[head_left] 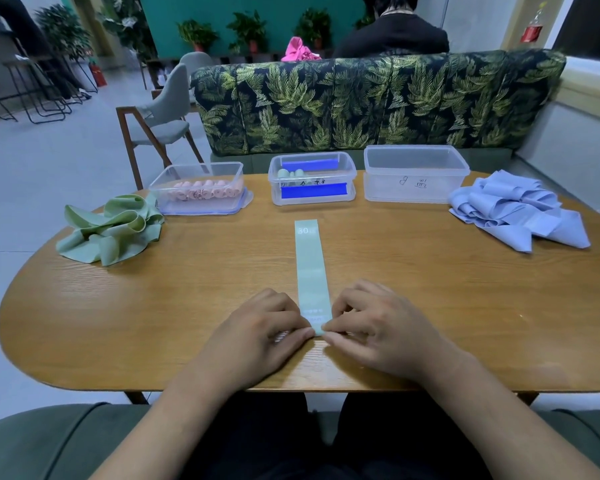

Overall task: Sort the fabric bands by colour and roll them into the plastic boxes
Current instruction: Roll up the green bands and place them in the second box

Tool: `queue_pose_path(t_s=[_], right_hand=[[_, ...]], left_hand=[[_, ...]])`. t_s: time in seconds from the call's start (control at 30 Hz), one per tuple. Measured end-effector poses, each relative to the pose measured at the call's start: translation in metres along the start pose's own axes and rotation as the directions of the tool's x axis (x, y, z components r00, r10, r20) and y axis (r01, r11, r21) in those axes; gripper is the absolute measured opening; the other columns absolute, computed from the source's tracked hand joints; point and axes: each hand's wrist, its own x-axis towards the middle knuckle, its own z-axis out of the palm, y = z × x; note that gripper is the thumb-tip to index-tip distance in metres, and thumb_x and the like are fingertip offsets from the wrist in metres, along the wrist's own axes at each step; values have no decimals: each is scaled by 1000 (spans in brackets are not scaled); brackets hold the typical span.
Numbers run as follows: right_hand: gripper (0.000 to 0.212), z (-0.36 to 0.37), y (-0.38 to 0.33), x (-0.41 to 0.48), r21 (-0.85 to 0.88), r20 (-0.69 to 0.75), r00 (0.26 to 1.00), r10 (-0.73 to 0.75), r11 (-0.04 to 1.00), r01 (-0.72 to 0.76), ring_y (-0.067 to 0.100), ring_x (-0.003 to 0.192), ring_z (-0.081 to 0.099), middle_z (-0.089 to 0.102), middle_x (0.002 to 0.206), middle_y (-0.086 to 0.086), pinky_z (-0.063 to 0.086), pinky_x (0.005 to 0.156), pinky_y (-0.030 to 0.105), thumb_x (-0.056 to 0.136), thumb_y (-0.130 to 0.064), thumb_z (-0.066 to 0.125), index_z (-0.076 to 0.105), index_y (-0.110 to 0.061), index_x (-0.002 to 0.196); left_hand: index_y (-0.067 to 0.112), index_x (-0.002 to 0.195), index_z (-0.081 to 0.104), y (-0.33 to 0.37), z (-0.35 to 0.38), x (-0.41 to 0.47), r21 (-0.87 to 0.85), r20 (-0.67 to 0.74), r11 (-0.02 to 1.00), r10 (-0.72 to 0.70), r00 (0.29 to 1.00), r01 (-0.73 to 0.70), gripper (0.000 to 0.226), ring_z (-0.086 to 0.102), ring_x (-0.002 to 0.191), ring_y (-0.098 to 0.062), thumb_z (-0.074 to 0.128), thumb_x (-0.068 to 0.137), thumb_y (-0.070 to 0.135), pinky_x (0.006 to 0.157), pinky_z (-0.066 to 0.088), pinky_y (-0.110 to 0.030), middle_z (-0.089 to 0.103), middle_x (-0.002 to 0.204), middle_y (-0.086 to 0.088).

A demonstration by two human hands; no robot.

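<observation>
Pinching the near end of 1 pale green band (311,271) with both hands: left hand (257,332) and right hand (378,329) meeting fingertip to fingertip, fingers narrowed onto the first small fold, palms down on the wooden table (430,306). Lying flat at table centre, long axis running straight away from the body toward the middle box (312,178), far end stopping short of it with bare wood between. Sitting equally near both hands, 1 on each side edge of the strip, so probably starting a roll that travels forward along that axis.

Leaving open tabletop on both flanks of the strip, nothing crowding the rolling path. Keeping the near table edge just behind the wrists, so little room for drawing back.

Waiting at the far side: left box (198,188) showing a row of pink rolls, middle box already holding a few green rolls, right box (414,174) looking empty. Resting loose: green pile (111,230) at left, blue pile (513,213) at right, both well apart from the hands.
</observation>
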Motion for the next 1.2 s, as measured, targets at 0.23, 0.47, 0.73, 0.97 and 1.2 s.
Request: queue_pose_path(t_s=[0.23, 0.47, 0.73, 0.97, 1.2], right_hand=[[20, 3, 2, -1, -59, -20, 999, -25, 998, 24, 12, 93, 54, 63, 103, -15, 39, 81, 27, 103, -40, 64, 79, -30, 95], [10, 5, 2, 0, 15, 2, 992, -126, 992, 126, 20, 94, 61, 67, 105, -8, 52, 81, 39, 100, -22, 69, 78, -22, 104], [16, 6, 3, -1, 45, -19, 1000, -23, 999, 24, 14, 95, 58, 67, 97, -14, 50, 80, 32, 100, -31, 67, 81, -29, 107], [15, 6, 3, 1, 51, -16, 1000, 13, 999, -12, 12, 91, 53, 62, 96, -14, 48, 77, 30, 100, -32, 69, 81, -29, 107], [17, 4, 1, 0, 16, -7, 998, 60, 998, -60, 10, 91, 56, 64, 94, -17, 49, 79, 34, 100, -38, 66, 80, -33, 108]], left_hand=[[35, 98, 79, -3, 0, 2, -8, 6, 999, -33, 999, 33, 19, 58, 101, -13, 66, 103, 47, 85, 51, -37, 60, 98, 18], [37, 93, 79, -7, 0, 6, -91, 22, 991, -97, 995, 98, 12, 60, 104, -11, 75, 95, 48, 89, 51, -33, 63, 101, 19], [33, 95, 66, -5, -3, 10, -89, 40, 987, -132, 990, 135, 9, 55, 95, -8, 74, 99, 37, 83, 44, -26, 61, 94, 18], [33, 101, 68, -3, -1, 8, 4, 26, 997, -80, 996, 80, 13, 54, 98, -7, 60, 107, 41, 91, 47, -33, 61, 100, 20], [30, 101, 76, -2, -1, 1, 22, -9, 997, -68, 998, 68, 14, 62, 100, -9, 69, 98, 42, 87, 53, -37, 67, 103, 19]])
